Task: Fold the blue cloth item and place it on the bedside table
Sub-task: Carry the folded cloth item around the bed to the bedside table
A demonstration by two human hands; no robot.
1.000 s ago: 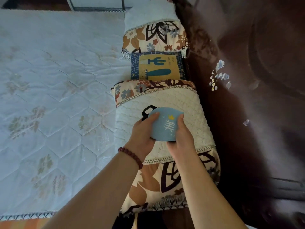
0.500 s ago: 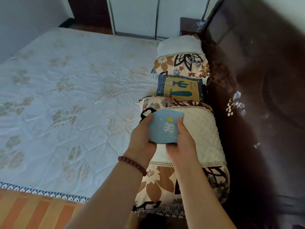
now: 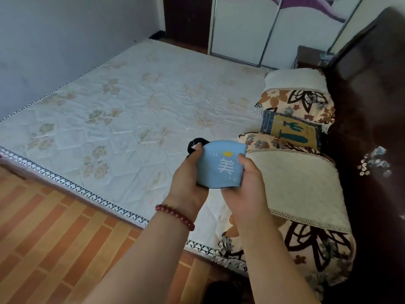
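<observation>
Blue cloth item (image 3: pixel 221 165) higher, both hands clamped.

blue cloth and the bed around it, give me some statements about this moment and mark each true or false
1. Both hands hold the blue cloth. True: the left hand grips its left side and the right hand its right side.
2. The blue cloth lies flat on the mattress. False: it is held up in the air.
3. A red bead bracelet is on the left wrist. True.
4. The cloth is plain, with no print. False: it shows a white character and a small yellow crown.
5. A cactus cushion sits among the floral pillows. True.
</observation>
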